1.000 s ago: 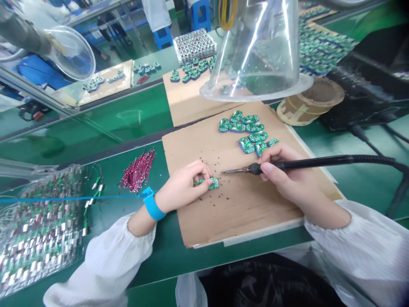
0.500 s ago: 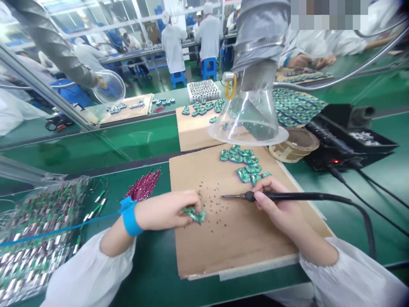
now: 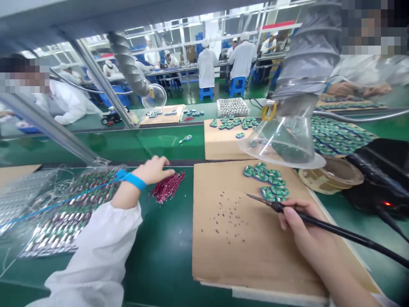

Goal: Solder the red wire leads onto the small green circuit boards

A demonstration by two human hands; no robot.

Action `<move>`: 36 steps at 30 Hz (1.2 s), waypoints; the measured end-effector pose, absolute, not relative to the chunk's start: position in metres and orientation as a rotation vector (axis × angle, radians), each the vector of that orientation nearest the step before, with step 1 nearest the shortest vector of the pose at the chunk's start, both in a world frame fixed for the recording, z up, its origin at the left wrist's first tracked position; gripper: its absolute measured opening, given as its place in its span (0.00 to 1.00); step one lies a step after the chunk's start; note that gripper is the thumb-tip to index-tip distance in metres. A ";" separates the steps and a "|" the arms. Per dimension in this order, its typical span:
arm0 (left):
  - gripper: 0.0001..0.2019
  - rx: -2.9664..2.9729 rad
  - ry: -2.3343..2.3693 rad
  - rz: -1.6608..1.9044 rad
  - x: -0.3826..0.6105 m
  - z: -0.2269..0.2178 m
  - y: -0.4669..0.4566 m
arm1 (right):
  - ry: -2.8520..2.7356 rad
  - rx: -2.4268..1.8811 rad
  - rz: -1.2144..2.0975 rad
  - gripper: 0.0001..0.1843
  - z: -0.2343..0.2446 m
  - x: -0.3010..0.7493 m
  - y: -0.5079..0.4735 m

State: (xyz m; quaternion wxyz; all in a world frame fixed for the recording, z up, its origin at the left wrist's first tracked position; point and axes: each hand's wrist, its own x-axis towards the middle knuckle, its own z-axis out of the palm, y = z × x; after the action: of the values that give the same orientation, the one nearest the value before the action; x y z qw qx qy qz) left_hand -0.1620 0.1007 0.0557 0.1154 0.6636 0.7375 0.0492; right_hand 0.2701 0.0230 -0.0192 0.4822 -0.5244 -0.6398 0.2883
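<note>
My left hand [image 3: 154,171], with a blue strap on the wrist, is over the near bench edge. Its thumb and finger are apart and nothing shows between them. Just below its fingertips lies a bundle of dark red wires [image 3: 168,187]. Beyond the hand, one small circuit board [image 3: 188,138] rests on the green strip. In my right hand [image 3: 300,219] is a soldering iron [image 3: 273,205], its tip pointing left above the cardboard sheet [image 3: 255,260]. Several green circuit boards [image 3: 275,187] lie close beyond the tip. Dark specks dot the cardboard.
A clear fume hood [image 3: 284,145] hangs above the cardboard's far edge. At right stand a round tub [image 3: 332,175] and a black soldering station [image 3: 380,179]. Rows of wired parts [image 3: 73,204] lie at left. Co-workers [image 3: 68,100] sit across the strip.
My left hand has let go of the circuit board and moved over by the red wires; a board now lies on the green strip. My right hand keeps the soldering iron. The view has shifted left.
</note>
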 end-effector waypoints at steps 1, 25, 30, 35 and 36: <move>0.25 1.917 2.135 0.045 -0.159 0.047 0.101 | -1.554 -1.258 0.697 0.07 -0.019 0.269 0.024; 0.11 1.852 1.830 0.625 -0.157 0.043 0.119 | -2.367 -1.145 0.000 0.15 -0.017 0.283 0.120; 0.10 1.736 1.527 0.558 -0.141 0.052 0.107 | -2.394 -1.187 -0.030 0.15 -0.007 0.265 0.101; 0.08 1.679 1.339 0.226 -0.126 0.056 0.093 | -2.432 -1.184 -0.080 0.16 -0.012 0.253 0.088; 0.07 1.677 1.342 0.196 -0.126 0.057 0.092 | -2.415 -1.191 -0.110 0.17 -0.016 0.253 0.089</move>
State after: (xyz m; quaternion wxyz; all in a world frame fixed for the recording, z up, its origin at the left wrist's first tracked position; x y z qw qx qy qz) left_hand -0.1256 0.0918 0.0565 0.4727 0.6853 0.5482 0.0801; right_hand 0.2532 0.0895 -0.0158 0.2214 -0.4309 -0.8739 -0.0399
